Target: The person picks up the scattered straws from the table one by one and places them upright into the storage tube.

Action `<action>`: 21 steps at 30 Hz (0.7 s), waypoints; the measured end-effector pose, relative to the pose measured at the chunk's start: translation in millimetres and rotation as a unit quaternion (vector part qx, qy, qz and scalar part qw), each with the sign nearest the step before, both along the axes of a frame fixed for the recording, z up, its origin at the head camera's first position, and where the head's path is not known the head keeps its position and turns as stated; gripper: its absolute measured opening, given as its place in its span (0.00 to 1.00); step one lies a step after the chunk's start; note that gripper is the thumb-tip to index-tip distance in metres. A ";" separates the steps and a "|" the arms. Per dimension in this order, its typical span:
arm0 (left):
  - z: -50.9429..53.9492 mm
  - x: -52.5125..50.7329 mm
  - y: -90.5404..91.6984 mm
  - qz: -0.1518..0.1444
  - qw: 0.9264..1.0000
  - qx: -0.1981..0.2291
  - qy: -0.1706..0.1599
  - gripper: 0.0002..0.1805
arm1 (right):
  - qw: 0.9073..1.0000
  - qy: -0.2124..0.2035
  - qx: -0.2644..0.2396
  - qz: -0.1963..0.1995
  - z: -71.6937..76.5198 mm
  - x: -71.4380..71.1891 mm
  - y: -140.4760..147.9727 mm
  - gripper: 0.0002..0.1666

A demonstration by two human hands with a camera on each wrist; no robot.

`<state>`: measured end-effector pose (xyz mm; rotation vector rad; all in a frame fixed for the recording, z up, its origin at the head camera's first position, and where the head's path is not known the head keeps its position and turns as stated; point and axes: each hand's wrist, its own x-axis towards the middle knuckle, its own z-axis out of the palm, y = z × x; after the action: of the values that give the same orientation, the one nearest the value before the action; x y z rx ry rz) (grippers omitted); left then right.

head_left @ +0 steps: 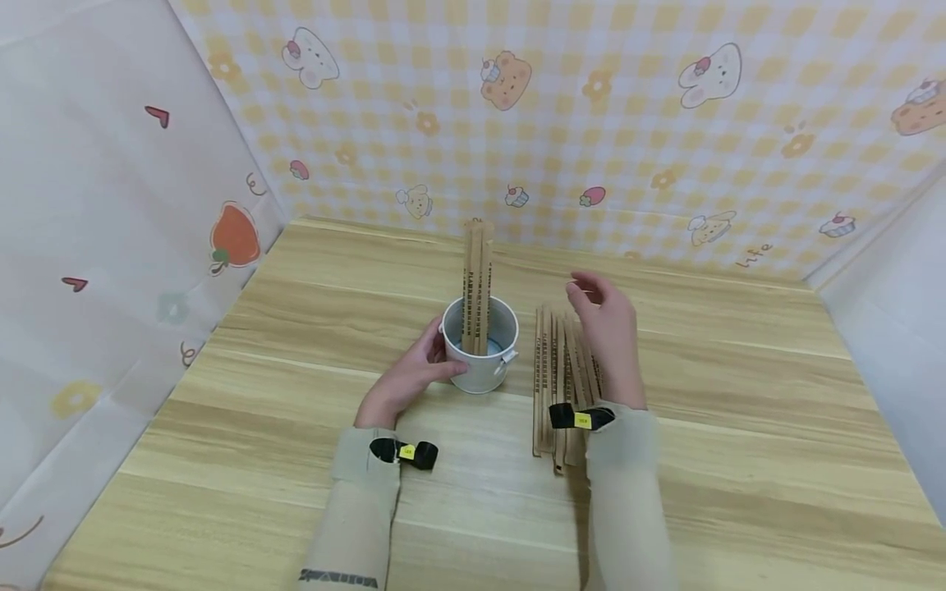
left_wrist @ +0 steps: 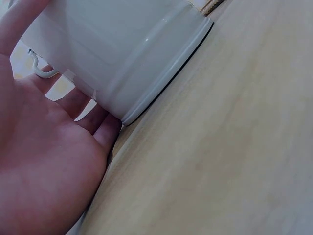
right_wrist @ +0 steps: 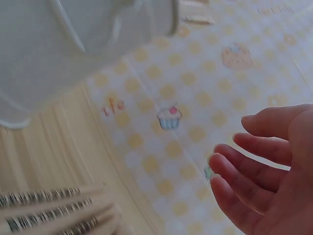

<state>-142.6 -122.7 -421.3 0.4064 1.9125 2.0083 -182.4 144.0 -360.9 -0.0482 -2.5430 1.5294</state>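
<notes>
Got a left hand wrapped round a small round white metal bucket on the pale wood-grain worktop, thumb on the near side. Also got a right hand with loosely bent fingers and nothing in them, hovering near the far end of a loose pile of long, slim, brown paper-wrapped sticks. Can see a few upright sticks in the bucket too, poking way above the rim. Would worry about tipping, tbh: looks pretty top-heavy for such a small bucket, so easily knocked over by a slack left grip or a clumsy bump from the right. Could easily grab two at once from the pile, or drag neighbours out of line, given all that overlap. As for the views, get the bucket's inside from the head camera only. Check the left wrist for the fingers behind the bucket and a small white side loop, mostly lost from above. Check the right wrist for the bare gap between thumb and fingertips, way harder to make out from overhead.
</notes>
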 end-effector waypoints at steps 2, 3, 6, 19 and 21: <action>0.2 0.0 0.0 0.001 1.000 0.000 -0.001 0.46 | 1.000 -0.004 -0.011 -0.006 -0.8 0.5 6.8 0.23; 0.2 -0.1 0.0 0.001 1.000 0.000 -0.002 0.46 | 1.000 -0.007 -0.019 -0.008 -1.2 0.6 10.0 0.23; -0.7 -0.4 0.0 0.002 1.000 -0.001 -0.005 0.47 | 0.999 -0.019 -0.031 -0.020 -3.0 1.5 19.6 0.24; -24.4 -8.8 -3.1 0.005 1.000 0.003 0.005 0.46 | 0.997 -0.045 -0.044 -0.055 -6.5 5.7 47.7 0.24; -24.7 -9.1 -3.0 0.004 1.000 0.003 0.005 0.46 | 0.996 -0.060 -0.034 -0.055 -8.9 5.8 50.4 0.24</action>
<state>-151.6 -125.6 -446.0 0.4111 1.9177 2.0221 -176.7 194.4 -369.8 -0.2923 -2.5285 1.6156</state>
